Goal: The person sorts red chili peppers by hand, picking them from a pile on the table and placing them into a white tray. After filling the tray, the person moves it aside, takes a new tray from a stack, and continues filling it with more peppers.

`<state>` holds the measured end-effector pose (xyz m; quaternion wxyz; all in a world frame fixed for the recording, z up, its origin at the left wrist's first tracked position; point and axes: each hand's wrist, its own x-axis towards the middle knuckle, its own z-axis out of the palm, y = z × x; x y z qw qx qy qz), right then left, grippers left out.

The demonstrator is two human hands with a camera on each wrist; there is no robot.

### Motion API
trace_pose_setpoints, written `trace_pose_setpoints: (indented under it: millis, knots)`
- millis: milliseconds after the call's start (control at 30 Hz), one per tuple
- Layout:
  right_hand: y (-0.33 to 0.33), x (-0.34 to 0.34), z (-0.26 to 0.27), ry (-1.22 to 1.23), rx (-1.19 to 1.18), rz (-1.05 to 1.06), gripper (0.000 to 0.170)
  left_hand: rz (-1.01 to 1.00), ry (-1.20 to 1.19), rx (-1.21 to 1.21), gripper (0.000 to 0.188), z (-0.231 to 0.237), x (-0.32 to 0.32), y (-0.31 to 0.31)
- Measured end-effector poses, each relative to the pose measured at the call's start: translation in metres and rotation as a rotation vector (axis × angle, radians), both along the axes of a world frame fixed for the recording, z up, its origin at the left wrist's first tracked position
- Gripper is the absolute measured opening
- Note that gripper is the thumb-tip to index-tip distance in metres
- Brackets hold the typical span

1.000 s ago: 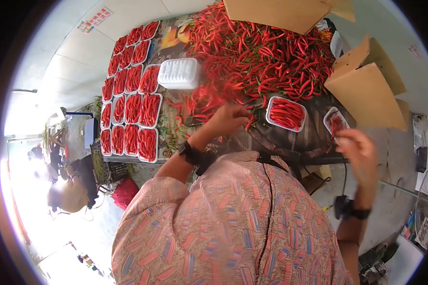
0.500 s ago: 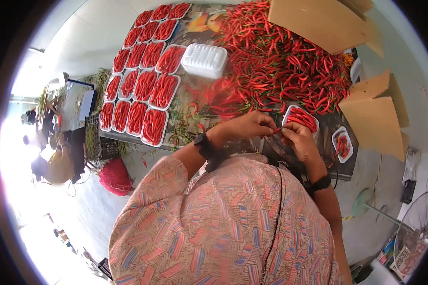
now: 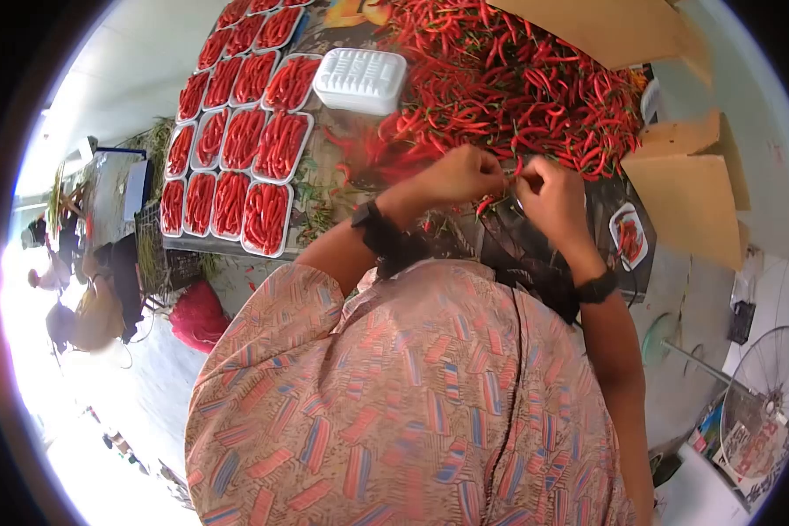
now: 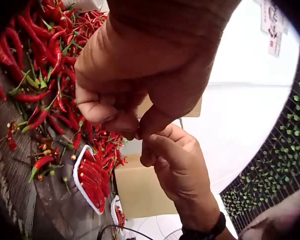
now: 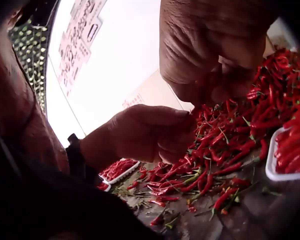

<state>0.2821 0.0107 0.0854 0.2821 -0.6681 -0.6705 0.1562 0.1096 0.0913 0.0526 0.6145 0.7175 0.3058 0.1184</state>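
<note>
Over the table's near edge, my left hand (image 3: 460, 178) and right hand (image 3: 554, 200) meet fingertip to fingertip. Both pinch a small red chili pepper, mostly hidden by the fingers. In the left wrist view the thumbs and index fingers come together. A white tray (image 4: 76, 172) filled with red chilies lies below the hands; in the head view the right hand covers most of it. Right of that hand is a smaller-looking tray (image 3: 637, 261) with a few chili pieces. Behind the hands spreads a large pile of red chilies (image 3: 535, 96), many with green stems.
Rows of trays packed with chilies (image 3: 280, 145) fill the table's left side. Beside them stands a stack of white trays (image 3: 359, 79). Cardboard boxes sit at the back (image 3: 605, 31) and right (image 3: 688, 188). Loose stems and bits litter the tabletop (image 4: 20, 185).
My right hand has come from the small tray at the right to meet the left hand, and both now pinch a chili. The hands have since risen toward the pile; the head view has shifted.
</note>
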Motion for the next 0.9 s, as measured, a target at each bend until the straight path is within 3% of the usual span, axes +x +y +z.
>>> trace_pose_setpoints:
  millis: [33, 167, 267, 300, 367, 400, 467, 567, 700, 800, 867, 900]
  knots:
    - [0.004, 0.0, 0.0, -0.158, 0.101, 0.006, 0.009, 0.052, -0.023, -0.005, 0.024, 0.003, 0.001, 0.002]
    - [0.016, 0.022, -0.009, -0.118, 0.182, -0.15, 0.014, 0.094, -0.006, -0.122, 0.023, 0.013, 0.004, 0.008]
    - [0.012, 0.02, -0.012, 0.74, -0.213, -0.333, 0.033, 0.19, -0.035, -0.004, 0.021, 0.015, 0.006, 0.006]
    - [0.009, 0.012, -0.011, 0.739, -0.213, -0.335, 0.033, 0.188, -0.036, -0.005, 0.021, 0.016, 0.008, 0.004]
    - [0.005, -0.002, -0.009, 1.324, -0.462, -0.304, 0.038, 0.198, -0.075, 0.14, 0.022, 0.018, 0.015, -0.003]
    - [0.005, -0.006, -0.013, 1.39, -0.5, -0.358, 0.039, 0.203, -0.073, 0.137, 0.022, 0.015, 0.018, -0.005]
    - [0.003, -0.011, -0.015, 1.406, -0.515, -0.344, 0.036, 0.094, -0.243, 0.11, 0.023, 0.004, 0.018, -0.008]
    - [0.0, -0.018, -0.014, 1.443, -0.533, -0.347, 0.031, 0.05, -0.226, 0.017, 0.021, 0.01, 0.01, -0.008]
    - [0.008, 0.005, -0.053, 1.545, -0.571, -0.43, 0.02, 0.185, -0.099, 0.067, 0.02, 0.007, -0.03, 0.012]
    - [0.016, 0.022, -0.071, 1.682, -0.585, -0.423, 0.015, 0.317, 0.073, 0.278, 0.018, -0.013, -0.074, 0.021]
    - [0.024, 0.027, -0.075, 1.751, -0.553, -0.384, 0.016, 0.261, 0.437, 0.646, 0.019, -0.026, -0.097, 0.021]
    - [0.027, 0.022, -0.071, 1.747, -0.565, -0.372, 0.016, 0.275, 0.443, 0.645, 0.019, -0.031, -0.101, 0.017]
